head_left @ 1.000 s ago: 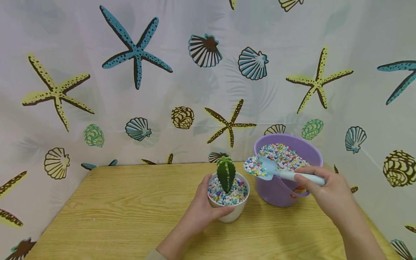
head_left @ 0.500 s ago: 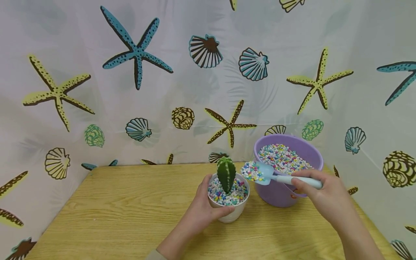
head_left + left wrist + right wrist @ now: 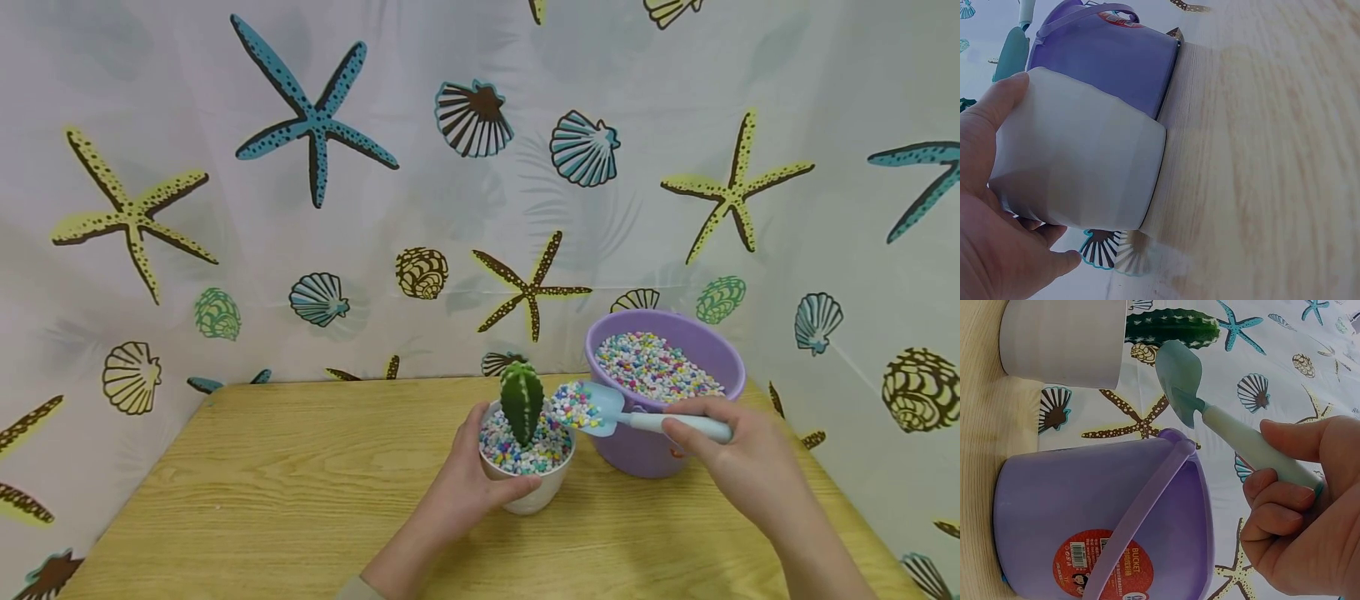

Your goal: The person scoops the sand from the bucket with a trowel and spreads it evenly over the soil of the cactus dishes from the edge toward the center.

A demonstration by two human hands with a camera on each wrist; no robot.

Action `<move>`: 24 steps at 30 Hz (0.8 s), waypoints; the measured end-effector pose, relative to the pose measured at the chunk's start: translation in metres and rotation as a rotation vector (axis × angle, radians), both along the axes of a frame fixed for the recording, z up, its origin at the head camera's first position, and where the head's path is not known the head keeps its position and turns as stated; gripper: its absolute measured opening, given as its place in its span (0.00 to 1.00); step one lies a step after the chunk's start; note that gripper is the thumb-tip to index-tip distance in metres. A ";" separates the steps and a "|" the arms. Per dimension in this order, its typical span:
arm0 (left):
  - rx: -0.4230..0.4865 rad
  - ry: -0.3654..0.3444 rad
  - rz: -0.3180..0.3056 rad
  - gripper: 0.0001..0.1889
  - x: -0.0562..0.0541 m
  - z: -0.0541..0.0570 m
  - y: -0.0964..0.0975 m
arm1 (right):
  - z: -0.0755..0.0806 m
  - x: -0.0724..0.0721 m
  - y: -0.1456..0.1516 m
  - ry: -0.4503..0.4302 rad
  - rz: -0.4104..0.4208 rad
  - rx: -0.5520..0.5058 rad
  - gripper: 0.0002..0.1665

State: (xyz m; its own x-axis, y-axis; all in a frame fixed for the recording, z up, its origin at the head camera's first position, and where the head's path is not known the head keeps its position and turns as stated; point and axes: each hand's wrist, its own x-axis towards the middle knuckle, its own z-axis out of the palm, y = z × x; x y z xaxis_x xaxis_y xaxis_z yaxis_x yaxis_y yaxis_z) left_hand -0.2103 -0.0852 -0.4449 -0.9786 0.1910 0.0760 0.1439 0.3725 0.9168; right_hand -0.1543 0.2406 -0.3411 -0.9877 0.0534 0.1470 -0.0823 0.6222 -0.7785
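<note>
A green cactus (image 3: pixel 522 406) stands upright in a white pot (image 3: pixel 542 490) filled with multicoloured pebbles (image 3: pixel 517 454). My left hand (image 3: pixel 480 475) grips the pot from its left side, thumb across the front and fingers behind. In the left wrist view the pot (image 3: pixel 1079 153) sits on the table. My right hand (image 3: pixel 738 446) holds a light blue toy shovel (image 3: pixel 606 408) by its handle. Coloured pebbles (image 3: pixel 577 404) heap its blade, which overlaps the pot's right rim in the head view. The right wrist view shows fingers curled round the shovel handle (image 3: pixel 1250 445).
A purple bucket (image 3: pixel 637 446) holding many coloured pebbles (image 3: pixel 656 367) stands right of the pot. Its handle (image 3: pixel 1138 515) hangs down the near side. The wooden table (image 3: pixel 300 483) reaches back to a white curtain (image 3: pixel 465 208) printed with starfish and shells.
My right hand has brought the loaded shovel left and slightly down, from over the bucket's edge to the pot's right rim. My left hand and the pot have stayed put.
</note>
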 end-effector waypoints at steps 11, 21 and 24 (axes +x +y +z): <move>-0.009 0.008 0.004 0.66 -0.001 -0.004 -0.001 | -0.003 0.001 -0.006 0.006 -0.001 0.061 0.19; -0.003 0.016 0.004 0.66 0.001 -0.003 -0.001 | -0.006 0.000 -0.009 -0.024 0.009 0.099 0.20; 0.006 0.024 0.000 0.65 0.001 -0.002 -0.001 | -0.006 0.000 -0.011 -0.019 0.012 0.104 0.19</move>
